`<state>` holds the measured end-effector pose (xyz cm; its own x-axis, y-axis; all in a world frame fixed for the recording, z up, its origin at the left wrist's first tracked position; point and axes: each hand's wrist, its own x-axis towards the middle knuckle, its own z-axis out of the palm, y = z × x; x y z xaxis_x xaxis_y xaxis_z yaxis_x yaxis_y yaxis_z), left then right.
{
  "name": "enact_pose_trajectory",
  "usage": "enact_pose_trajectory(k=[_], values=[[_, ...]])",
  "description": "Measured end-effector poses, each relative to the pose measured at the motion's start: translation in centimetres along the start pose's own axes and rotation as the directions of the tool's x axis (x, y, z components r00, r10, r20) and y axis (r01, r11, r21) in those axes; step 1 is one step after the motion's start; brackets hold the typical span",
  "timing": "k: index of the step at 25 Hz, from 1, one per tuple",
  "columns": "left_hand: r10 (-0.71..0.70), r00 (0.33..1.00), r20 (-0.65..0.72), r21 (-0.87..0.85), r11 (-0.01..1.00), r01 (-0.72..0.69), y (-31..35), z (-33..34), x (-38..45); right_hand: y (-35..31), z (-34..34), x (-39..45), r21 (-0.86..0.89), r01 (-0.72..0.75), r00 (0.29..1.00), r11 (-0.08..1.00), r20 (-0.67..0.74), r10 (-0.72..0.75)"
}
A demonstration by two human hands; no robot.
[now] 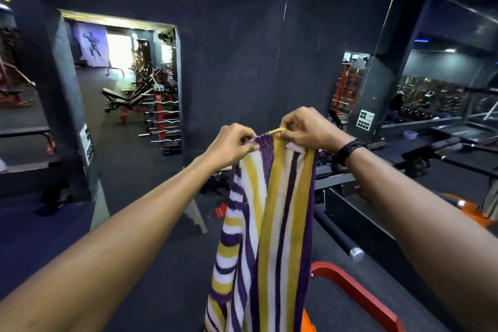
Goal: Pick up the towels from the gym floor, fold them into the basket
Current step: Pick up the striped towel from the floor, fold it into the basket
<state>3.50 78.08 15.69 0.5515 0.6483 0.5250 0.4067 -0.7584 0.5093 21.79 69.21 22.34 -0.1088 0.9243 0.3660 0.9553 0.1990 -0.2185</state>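
Observation:
A towel (272,213) striped in purple, yellow and white hangs straight down in front of me, its lower part running off the bottom of the frame. My left hand (231,144) pinches its top edge on the left. My right hand (304,127), a black band on its wrist, pinches the top edge close beside it. Both arms are stretched out at chest height with the hands almost touching. No basket is in view.
A red machine frame (358,294) and a black bar with a chrome end (355,252) sit low on the right. Weight benches (126,97) and a barbell rack (161,118) show through the left opening. Mirrors (431,83) cover the right wall. Dark floor (167,264) lies below my arms.

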Motion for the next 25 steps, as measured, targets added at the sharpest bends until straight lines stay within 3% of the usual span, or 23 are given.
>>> enact_pose_trajectory(k=[2,4,6,8,10,12,13,15,19,23,25], values=[[-0.076,0.996,0.052,0.114,0.991,0.070,-2.2,0.6,-0.7,0.4,0.4,-0.2,0.052,-0.040,0.981,0.998,-0.190,0.049],[-0.193,0.978,0.074,0.191,0.966,0.176,-4.5,0.9,-1.5,1.0,0.8,-0.1,0.135,-0.089,0.890,0.987,-0.434,0.139],[-0.289,0.957,0.033,0.122,0.951,0.283,-6.2,0.8,-1.9,1.7,0.4,-0.1,0.211,-0.123,0.797,0.970,-0.562,0.223],[-0.287,0.958,-0.023,-0.032,0.958,0.287,-5.9,0.6,-1.5,1.8,0.2,-0.3,0.203,-0.150,0.850,0.968,-0.474,0.231],[-0.156,0.988,0.012,-0.104,0.982,0.156,-3.4,0.5,-0.6,0.7,0.9,-0.6,0.182,-0.135,0.970,0.974,-0.176,0.167],[-0.041,0.998,0.051,-0.115,0.992,0.046,-0.6,0.8,-0.1,-0.5,2.4,-0.7,0.132,-0.106,0.991,0.986,0.095,0.094],[-0.017,0.999,0.048,-0.126,0.992,0.023,0.4,0.8,-0.1,-0.8,3.1,-0.7,0.100,-0.077,0.987,0.992,0.149,0.061],[-0.011,1.000,0.016,-0.136,0.991,0.013,0.9,0.7,-0.3,-0.5,3.8,-0.5,0.074,-0.039,0.993,0.996,0.115,0.031],[-0.107,0.994,-0.003,0.040,0.993,0.107,-2.4,-0.3,-2.0,0.8,2.7,-0.7,0.134,-0.079,0.982,0.988,-0.162,0.101],[-0.337,0.939,0.073,0.248,0.918,0.310,-6.8,-0.8,-4.3,1.9,1.9,-0.6,0.225,-0.200,0.874,0.954,-0.399,0.278],[-0.438,0.897,0.065,0.212,0.884,0.417,-8.3,-1.0,-5.1,2.9,1.8,-0.5,0.290,-0.249,0.811,0.924,-0.459,0.363]])
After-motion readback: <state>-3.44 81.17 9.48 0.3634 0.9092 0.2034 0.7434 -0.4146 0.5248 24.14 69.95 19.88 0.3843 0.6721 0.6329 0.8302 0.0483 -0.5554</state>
